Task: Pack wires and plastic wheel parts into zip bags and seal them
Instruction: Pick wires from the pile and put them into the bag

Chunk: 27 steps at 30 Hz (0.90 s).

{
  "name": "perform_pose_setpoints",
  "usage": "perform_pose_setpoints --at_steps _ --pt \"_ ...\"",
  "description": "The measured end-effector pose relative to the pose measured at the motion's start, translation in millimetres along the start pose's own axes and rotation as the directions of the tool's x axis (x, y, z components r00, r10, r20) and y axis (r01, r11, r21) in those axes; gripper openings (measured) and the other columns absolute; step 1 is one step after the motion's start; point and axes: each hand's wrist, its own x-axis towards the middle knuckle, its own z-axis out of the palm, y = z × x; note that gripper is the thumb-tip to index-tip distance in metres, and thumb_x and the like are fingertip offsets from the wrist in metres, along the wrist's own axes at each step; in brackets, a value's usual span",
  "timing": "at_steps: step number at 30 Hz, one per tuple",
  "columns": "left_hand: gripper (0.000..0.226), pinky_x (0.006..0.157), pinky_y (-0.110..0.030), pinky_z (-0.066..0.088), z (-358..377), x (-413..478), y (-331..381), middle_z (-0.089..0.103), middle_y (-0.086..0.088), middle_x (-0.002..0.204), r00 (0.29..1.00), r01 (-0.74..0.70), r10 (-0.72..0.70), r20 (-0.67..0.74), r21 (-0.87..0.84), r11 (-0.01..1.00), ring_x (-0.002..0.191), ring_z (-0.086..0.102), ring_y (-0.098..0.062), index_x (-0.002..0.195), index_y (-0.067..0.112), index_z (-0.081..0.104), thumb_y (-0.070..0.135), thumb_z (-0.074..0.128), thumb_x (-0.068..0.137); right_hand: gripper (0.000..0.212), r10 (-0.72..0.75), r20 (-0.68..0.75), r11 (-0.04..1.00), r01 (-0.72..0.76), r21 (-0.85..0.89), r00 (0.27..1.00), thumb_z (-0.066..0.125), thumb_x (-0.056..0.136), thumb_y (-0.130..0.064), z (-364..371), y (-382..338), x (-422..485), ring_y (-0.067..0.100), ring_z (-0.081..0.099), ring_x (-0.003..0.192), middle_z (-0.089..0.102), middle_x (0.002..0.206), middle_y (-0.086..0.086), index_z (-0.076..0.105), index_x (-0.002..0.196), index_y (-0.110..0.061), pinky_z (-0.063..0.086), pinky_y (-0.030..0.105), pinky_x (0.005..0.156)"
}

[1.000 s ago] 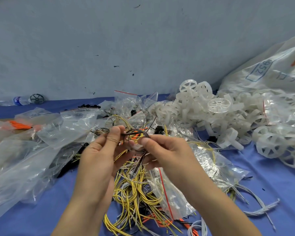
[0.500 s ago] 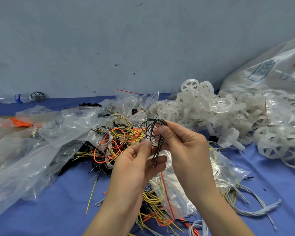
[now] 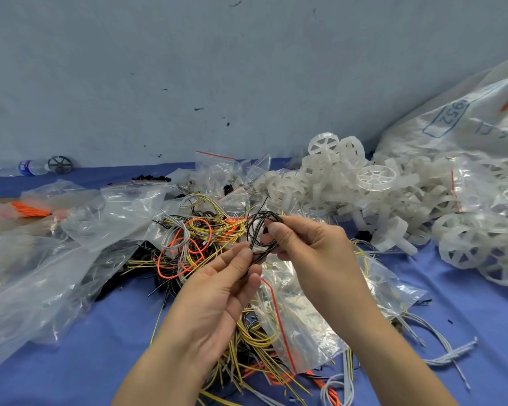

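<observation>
Blue cloth covers the table (image 3: 79,341), and mid-frame above it the right hand (image 3: 302,247) pinches the top of a coiled black wire bundle (image 3: 260,230) while the left hand (image 3: 223,285) pinches its tail below, a zip bag (image 3: 294,312) lying directly underneath.

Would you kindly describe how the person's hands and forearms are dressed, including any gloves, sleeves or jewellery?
Both are bare. The left hand and right hand wear no gloves, and no rings show on the visible fingers. Both forearms are uncovered down to the frame's lower edge: no sleeves, watch or bracelet in view. The fingernails are short and unpainted.
</observation>
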Motion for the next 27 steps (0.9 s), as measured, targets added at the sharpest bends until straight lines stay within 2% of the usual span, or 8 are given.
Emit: perform_pose_setpoints --at_steps 3,6,8,11,15,19,24,27 --pt "0.028 0.053 -0.018 0.055 -7.2 0.8 4.8 0.069 -0.012 0.076 1.0 -0.019 0.016 0.025 0.097 0.995 0.062 0.068 -0.015 0.095 0.0 0.069 0.002 0.069 0.067 0.018 0.062 0.061 0.997 -0.064 0.031 0.996 0.065 0.095 -0.023 -7.0 -1.4 1.6 0.007 0.07 0.072 0.076 0.08 -0.007 0.076 0.082 -0.026 0.055 0.02 0.065" --pt "0.023 0.057 -0.016 0.055 -17.6 1.6 13.2 0.073 -0.012 0.079 0.99 -0.129 0.14 -0.02 0.276 0.952 0.066 0.07 -0.014 0.094 0.001 0.07 0.004 0.069 0.071 0.02 0.141 0.09 0.99 -0.142 -0.001 0.986 0.062 0.095 -0.035 -15.6 -3.4 1.7 0.01 0.069 0.068 0.075 0.081 -0.004 0.076 0.087 -0.022 0.057 0.03 0.059" --pt "0.015 0.059 -0.013 0.054 -27.3 0.2 22.6 0.075 -0.01 0.079 0.967 -0.195 0.248 -0.048 0.482 0.854 0.067 0.071 -0.012 0.095 0.005 0.071 0.002 0.067 0.081 0.032 0.167 0.103 0.973 -0.147 -0.177 0.981 0.057 0.091 -0.054 -21.4 -4.8 -0.1 0.005 0.065 0.064 0.073 0.082 -0.006 0.073 0.094 -0.026 0.056 0.032 0.058" --pt "0.013 0.059 -0.013 0.054 -40.9 -7.6 37.4 0.075 -0.013 0.081 0.961 -0.206 0.278 0.002 0.673 0.71 0.066 0.071 -0.013 0.095 0.006 0.073 0.001 0.065 0.086 0.049 0.226 0.208 0.823 -0.072 -0.564 0.952 0.052 0.079 -0.076 -25.8 -7.2 -9.9 -0.001 0.063 0.072 0.065 0.089 -0.017 0.06 0.112 -0.041 0.053 0.029 0.067" --pt "0.013 0.056 -0.013 0.053 -51.0 -18.7 45.1 0.075 -0.016 0.082 0.975 -0.161 0.22 0.019 0.741 0.652 0.063 0.07 -0.014 0.092 0.004 0.074 -0.003 0.064 0.085 0.052 0.219 0.294 0.662 0.08 -0.746 0.93 0.054 0.088 -0.061 -13.0 -2.7 -26.6 0.009 0.058 0.094 0.059 0.114 -0.014 0.045 0.134 -0.039 0.05 0.034 0.083" --pt "0.015 0.054 -0.017 0.054 -53.6 -24.7 40.1 0.072 -0.02 0.076 0.993 -0.09 0.117 0.021 0.772 0.629 0.057 0.066 -0.016 0.086 0.004 0.076 -0.005 0.064 0.085 0.031 0.184 0.224 0.71 0.028 -0.704 0.957 0.05 0.096 -0.036 -8.9 3.7 -30.1 0.015 0.06 0.087 0.064 0.1 -0.008 0.056 0.125 -0.031 0.049 0.032 0.077" --pt "0.015 0.052 -0.017 0.053 -36.9 -23.3 24.0 0.071 -0.02 0.071 0.996 -0.084 0.078 0.043 0.753 0.653 0.055 0.065 -0.016 0.086 0.002 0.075 -0.006 0.062 0.087 0.016 0.094 0.142 0.762 0.02 -0.648 0.985 0.049 0.095 -0.042 -7.1 0.5 -35.2 0.007 0.057 0.073 0.06 0.077 -0.013 0.06 0.102 -0.033 0.043 0.029 0.063" --pt "0.014 0.056 -0.016 0.055 -27.3 -15.2 11.9 0.073 -0.021 0.076 0.995 -0.099 0.091 0.051 0.729 0.677 0.062 0.07 -0.018 0.092 0.002 0.074 -0.004 0.062 0.088 0.013 0.046 0.147 0.772 0.058 -0.632 0.988 0.05 0.093 -0.043 -4.1 -5.4 -33.5 0.007 0.054 0.07 0.058 0.074 -0.011 0.057 0.089 -0.031 0.038 0.028 0.058"
